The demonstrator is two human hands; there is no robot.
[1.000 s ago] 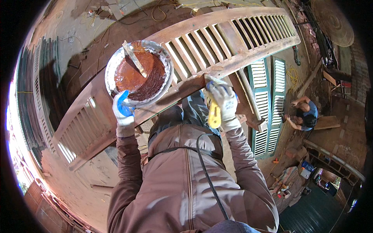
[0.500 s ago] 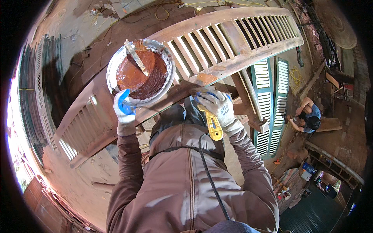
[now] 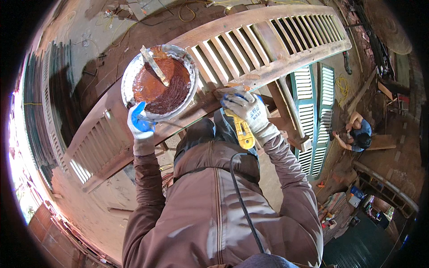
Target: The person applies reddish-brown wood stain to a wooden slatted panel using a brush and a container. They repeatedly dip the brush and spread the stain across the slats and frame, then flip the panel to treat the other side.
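My left hand (image 3: 140, 119), in a white glove with blue-coated fingers, grips the near left rim of a round, whitish basin (image 3: 193, 91). Reddish-brown paste (image 3: 167, 98) fills it, with a flat wooden stick (image 3: 154, 67) resting in the paste. In my right hand (image 3: 250, 111), also gloved, is a putty knife with a yellow handle (image 3: 244, 134) pointing back toward me. Its blade end meets the near rail of a long louvred wooden shutter (image 3: 281, 56), beside a smear of brown paste; the glove partly hides the blade. The basin sits over the shutter's middle.
Wooden supports (image 3: 288, 105) hold the shutter up. Green louvred shutters (image 3: 324, 107) lie to the right, and another person (image 3: 359, 134) crouches beyond them. Dark slats (image 3: 58, 102) are stacked at far left. Yellow cords (image 3: 187, 15) trail over the floor.
My right hand with the putty knife has moved forward, away from my body, bringing the blade up to the shutter's rail. The basin and my left hand have barely shifted left.
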